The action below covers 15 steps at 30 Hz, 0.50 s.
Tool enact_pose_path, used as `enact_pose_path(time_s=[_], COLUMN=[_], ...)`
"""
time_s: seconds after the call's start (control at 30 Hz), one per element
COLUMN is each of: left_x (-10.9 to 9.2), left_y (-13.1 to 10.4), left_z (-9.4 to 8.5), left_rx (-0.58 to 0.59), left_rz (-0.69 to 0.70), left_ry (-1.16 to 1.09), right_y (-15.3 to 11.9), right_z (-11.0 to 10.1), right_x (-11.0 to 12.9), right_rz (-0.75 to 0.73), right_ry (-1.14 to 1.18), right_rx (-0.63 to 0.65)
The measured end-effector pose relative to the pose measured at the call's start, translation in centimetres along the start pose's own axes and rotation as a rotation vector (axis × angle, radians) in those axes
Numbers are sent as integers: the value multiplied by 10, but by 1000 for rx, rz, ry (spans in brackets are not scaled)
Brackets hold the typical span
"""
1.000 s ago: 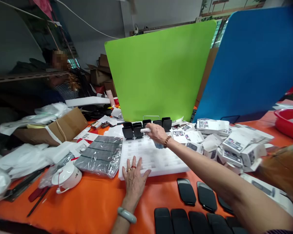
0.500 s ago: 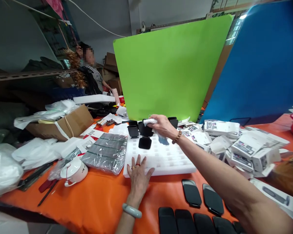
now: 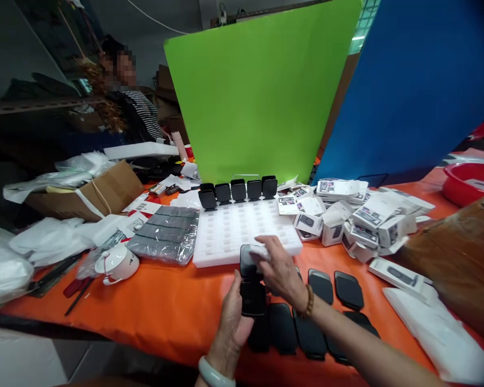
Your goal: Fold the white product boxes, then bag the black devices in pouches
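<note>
My left hand point(image 3: 230, 322) grips the base of a black folding stand point(image 3: 250, 280) held over the orange table's point(image 3: 153, 317) front edge. My right hand point(image 3: 280, 269) presses a small white cloth point(image 3: 258, 251) against the stand's upper panel. Just beyond sits a white foam tray point(image 3: 242, 236) with rows of slots; several black stands point(image 3: 239, 190) stand upright along its far edge. Flat black pads point(image 3: 306, 328) lie in rows under and beside my hands.
A heap of small white product boxes point(image 3: 363, 220) lies right of the tray. A plastic-wrapped dark pack point(image 3: 165, 241), a white cup point(image 3: 116, 263) and a cardboard box point(image 3: 100, 196) are left. Green point(image 3: 262, 97) and blue point(image 3: 419, 91) boards stand behind. A person point(image 3: 133, 107) sits at far left.
My right hand came back from the far row of the tray to the table's front. My left hand left the tray edge and took hold of a black stand, which the cloth now touches.
</note>
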<state>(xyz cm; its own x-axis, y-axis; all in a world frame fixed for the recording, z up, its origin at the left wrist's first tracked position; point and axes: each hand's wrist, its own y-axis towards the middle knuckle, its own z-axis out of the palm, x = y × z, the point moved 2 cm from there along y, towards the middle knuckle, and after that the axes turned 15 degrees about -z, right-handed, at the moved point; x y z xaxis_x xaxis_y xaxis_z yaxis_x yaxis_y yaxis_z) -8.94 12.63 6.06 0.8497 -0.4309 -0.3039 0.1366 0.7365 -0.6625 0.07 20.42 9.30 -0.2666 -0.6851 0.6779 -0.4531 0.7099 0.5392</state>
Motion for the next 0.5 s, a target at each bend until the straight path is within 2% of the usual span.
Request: enact_pose_path(time_s=[0.1,0.17,0.23,0.37,0.43,0.5], left_x=[10,20,30,40,38,33], left_y=[5,4,1,-10,-15,-17], left_z=[-2,-3,-4,-5,-6,-7], left_rx=[-58,-122,-162,-123,-93,-60], left_rz=[5,25,21,-60,-55,-40], left_ry=[-20,28,129,323,297,255], right_y=[-20,-22,-15,0,-4,-15], right_z=[16,21,19,-2,-14,-21], right_x=[22,20,5,-36,-47,-48], right_rz=[-232,-241,-132,259,436,564], right_ry=[-83,-164,-187,110,309,536], right_rx=[133,160,119,23,61,177])
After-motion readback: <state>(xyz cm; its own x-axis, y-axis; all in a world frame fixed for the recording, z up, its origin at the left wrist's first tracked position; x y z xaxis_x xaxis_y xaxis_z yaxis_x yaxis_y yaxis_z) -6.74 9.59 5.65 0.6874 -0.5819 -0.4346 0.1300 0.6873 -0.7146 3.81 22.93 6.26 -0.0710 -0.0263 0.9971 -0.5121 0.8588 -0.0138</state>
